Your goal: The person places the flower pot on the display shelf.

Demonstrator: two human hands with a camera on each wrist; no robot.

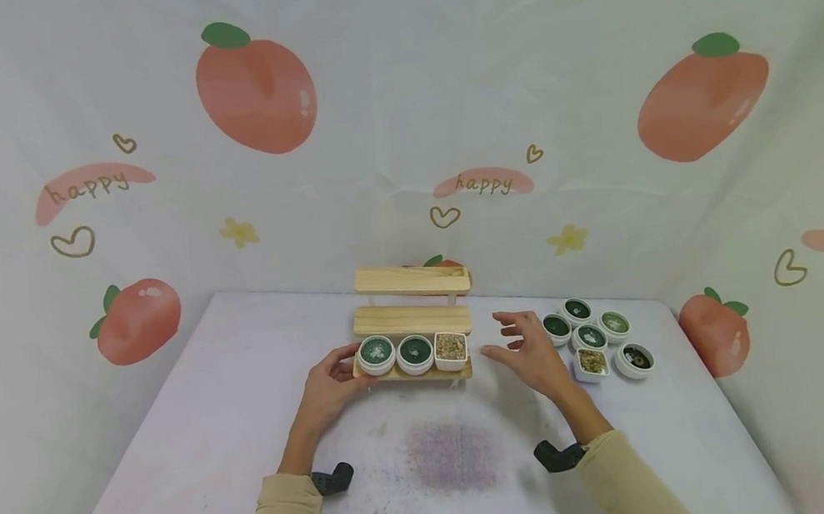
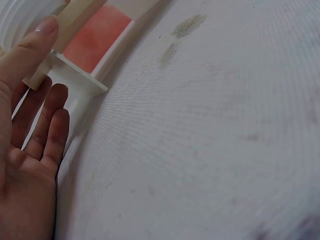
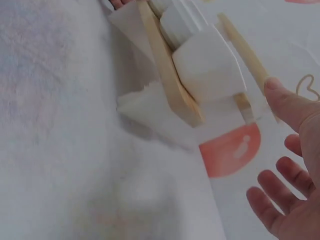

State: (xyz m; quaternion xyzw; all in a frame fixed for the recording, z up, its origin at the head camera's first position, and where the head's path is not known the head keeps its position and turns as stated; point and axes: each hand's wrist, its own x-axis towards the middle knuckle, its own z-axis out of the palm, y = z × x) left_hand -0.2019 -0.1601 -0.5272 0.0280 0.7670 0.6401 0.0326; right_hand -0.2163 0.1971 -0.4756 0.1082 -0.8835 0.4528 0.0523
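Note:
A three-tier stand with wooden shelves (image 1: 411,319) and pale supports is in the middle of the head view. On its lowest shelf sit two round white pots (image 1: 416,355) with green contents and a square white pot (image 1: 451,352) with speckled, grainy contents at the right end. My left hand (image 1: 327,393) grips the left end of that shelf, thumb against the wooden board (image 2: 75,22) and fingers round its far side. Just right of the stand, my right hand (image 1: 533,353) is held with fingers spread and nothing in it; the right wrist view shows its fingers apart from the square pot (image 3: 207,65).
On the right of the white-covered table (image 1: 243,375) stands a cluster of several small pots, among them a square one (image 1: 592,364) and a round one with dark contents (image 1: 635,361). A fruit-printed white cloth (image 1: 371,152) hangs behind the table.

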